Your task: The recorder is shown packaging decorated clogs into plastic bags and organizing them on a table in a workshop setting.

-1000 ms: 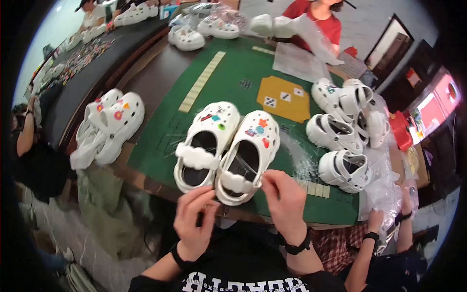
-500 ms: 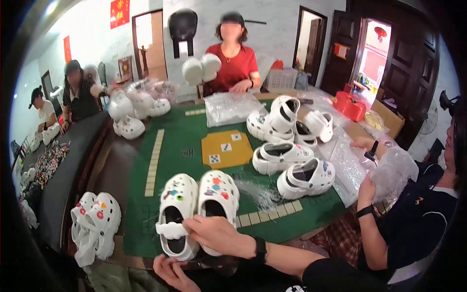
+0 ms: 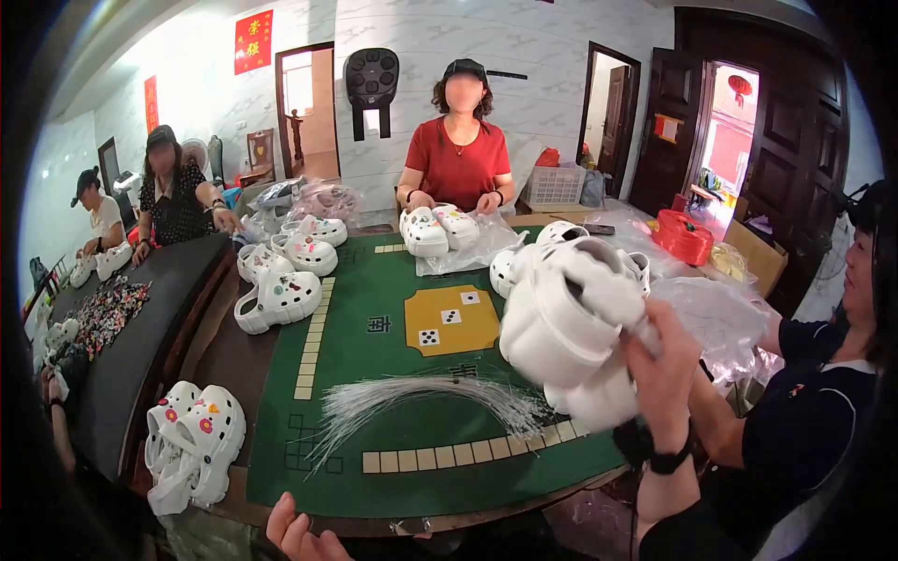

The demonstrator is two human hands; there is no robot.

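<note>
at far left, small colorful pieces [image 3: 110, 313] heap on dark table [image 3: 126, 393]; nearer, flower-trimmed white clogs [image 3: 208, 435] sit beside green mat [image 3: 281, 467]. left hand [image 3: 304, 538] at mat's near edge, cut off by lower border, visible fingers released, loosely curled. clear plastic strands [image 3: 440, 385] fan across mat. beyond, red-shirted co-worker [image 3: 458, 154] has hands by charm-studded clogs [image 3: 427, 234]. at right, raised white platform clogs [image 3: 561, 323], motion-blurred, hang above mat, grasped by right hand [image 3: 669, 365]. farther right, dark-topped co-worker [image 3: 832, 393] beside clear plastic bag [image 3: 716, 323].
</note>
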